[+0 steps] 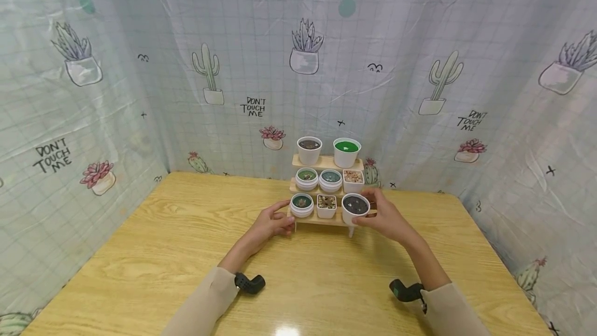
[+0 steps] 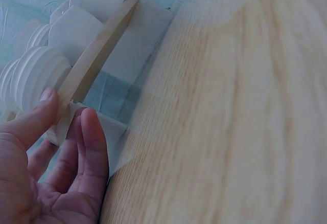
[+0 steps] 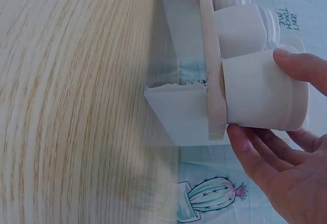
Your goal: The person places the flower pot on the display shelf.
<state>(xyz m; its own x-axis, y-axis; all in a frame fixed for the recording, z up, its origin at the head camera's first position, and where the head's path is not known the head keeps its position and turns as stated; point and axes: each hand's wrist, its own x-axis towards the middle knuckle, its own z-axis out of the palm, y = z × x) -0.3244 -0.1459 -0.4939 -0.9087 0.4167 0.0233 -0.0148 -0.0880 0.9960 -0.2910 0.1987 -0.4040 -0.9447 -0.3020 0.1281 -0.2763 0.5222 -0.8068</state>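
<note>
A three-tier wooden stand (image 1: pixel 305 220) with white legs holds several white pots. My left hand (image 1: pixel 270 224) grips the left end of its lowest board (image 2: pixel 84 73); in the left wrist view the thumb lies above, beside a ribbed round pot (image 2: pixel 41 75), and fingers are below. On that board's right end, my right hand (image 1: pixel 386 217) holds a round white pot (image 1: pixel 355 205) with a dark top between thumb and fingers. The right wrist view shows this pot (image 3: pixel 260 91) upright with its base against the board. A square pot (image 1: pixel 326 206) of pebbles sits between the two round ones.
The middle tier bears two round pots, one green-topped (image 1: pixel 307 179) and one blue-green (image 1: pixel 330 180), plus a square pebble pot (image 1: pixel 353 180). On the top tier are a brown-topped pot (image 1: pixel 310 150) and a bright green one (image 1: pixel 346 152). Behind the wooden table (image 1: pixel 210 211) hangs a cactus-print curtain (image 1: pixel 345 56).
</note>
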